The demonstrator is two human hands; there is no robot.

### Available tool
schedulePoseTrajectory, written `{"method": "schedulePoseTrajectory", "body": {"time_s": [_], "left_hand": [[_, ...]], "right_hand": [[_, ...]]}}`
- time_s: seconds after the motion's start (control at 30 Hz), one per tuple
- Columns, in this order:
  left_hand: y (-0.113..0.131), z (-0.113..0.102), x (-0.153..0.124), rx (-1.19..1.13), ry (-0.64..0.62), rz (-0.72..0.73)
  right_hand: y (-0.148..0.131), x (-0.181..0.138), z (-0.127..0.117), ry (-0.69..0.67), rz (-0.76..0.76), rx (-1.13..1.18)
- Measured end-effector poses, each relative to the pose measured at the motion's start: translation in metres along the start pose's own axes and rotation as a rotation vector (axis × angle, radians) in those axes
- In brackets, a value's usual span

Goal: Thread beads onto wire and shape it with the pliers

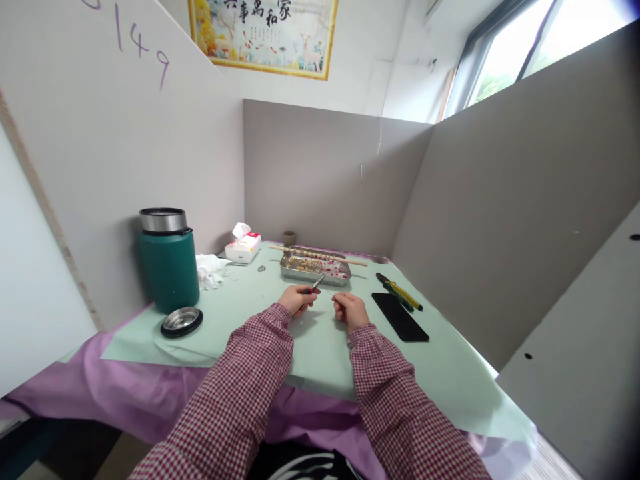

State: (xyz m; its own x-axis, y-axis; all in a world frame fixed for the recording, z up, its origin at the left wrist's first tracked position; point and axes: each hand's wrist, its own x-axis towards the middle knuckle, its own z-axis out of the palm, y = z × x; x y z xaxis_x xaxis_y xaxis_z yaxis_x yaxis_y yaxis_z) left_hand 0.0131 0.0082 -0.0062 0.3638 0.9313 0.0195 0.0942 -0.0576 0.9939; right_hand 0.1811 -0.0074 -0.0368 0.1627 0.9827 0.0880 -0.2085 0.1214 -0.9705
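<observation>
My left hand (299,301) is closed around a small pair of pliers (316,285) with a pointed silver tip and dark red-and-black handles. The tip points up and right, toward the metal tray (287,273). A little to the right, my right hand (351,310) is closed, thumb and fingertips pinched together; what they hold, if anything, is too small to make out. Gold, red and pale small bits, like beads, lie in the tray just beyond both hands. Across the tray's far side rests a thin wooden stick (356,263) with beads or wrapping along its middle.
Right of my hands lie a flat black phone-like slab (400,317) and yellow-green-handled pliers (400,292). On the left stand a green thermos (170,270), its lid (182,321), crumpled tissue (210,270) and a tissue pack (243,248). A small cup (289,238) is behind the tray. Grey partitions enclose the table.
</observation>
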Motion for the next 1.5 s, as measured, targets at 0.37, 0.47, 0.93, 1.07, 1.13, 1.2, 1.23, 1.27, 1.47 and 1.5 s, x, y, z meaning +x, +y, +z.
{"method": "schedulePoseTrajectory", "body": {"time_s": [0.37, 0.47, 0.93, 1.07, 1.13, 1.2, 1.23, 1.27, 1.47, 1.5], "left_hand": [[-0.001, 0.000, -0.003, 0.033, -0.179, 0.081], [-0.001, -0.001, -0.004, 0.001, -0.230, 0.100], [-0.001, 0.000, -0.005, 0.032, -0.232, 0.143], [0.000, 0.000, -0.006, 0.045, -0.262, 0.153], [0.002, 0.000, -0.007, 0.053, -0.279, 0.157], [0.002, 0.000, -0.007, 0.067, -0.258, 0.169], [0.002, 0.000, -0.006, 0.078, -0.232, 0.177], [0.001, 0.001, -0.005, 0.097, -0.201, 0.186], [-0.008, 0.002, 0.002, 0.368, -0.076, 0.274], [-0.010, 0.002, 0.003, 0.407, -0.063, 0.284]], "right_hand": [[-0.010, -0.003, -0.005, -0.212, 0.222, 0.282], [-0.011, -0.004, -0.008, -0.329, 0.323, 0.419], [-0.015, -0.005, -0.013, -0.445, 0.431, 0.563], [-0.017, -0.007, -0.014, -0.483, 0.464, 0.567], [-0.018, -0.008, -0.014, -0.506, 0.459, 0.550], [-0.018, -0.009, -0.012, -0.482, 0.394, 0.513], [-0.018, -0.009, -0.010, -0.443, 0.337, 0.475], [-0.017, -0.009, -0.009, -0.389, 0.269, 0.418], [-0.008, -0.007, 0.002, 0.025, -0.159, -0.120], [-0.007, -0.008, 0.002, 0.083, -0.230, -0.213]]}}
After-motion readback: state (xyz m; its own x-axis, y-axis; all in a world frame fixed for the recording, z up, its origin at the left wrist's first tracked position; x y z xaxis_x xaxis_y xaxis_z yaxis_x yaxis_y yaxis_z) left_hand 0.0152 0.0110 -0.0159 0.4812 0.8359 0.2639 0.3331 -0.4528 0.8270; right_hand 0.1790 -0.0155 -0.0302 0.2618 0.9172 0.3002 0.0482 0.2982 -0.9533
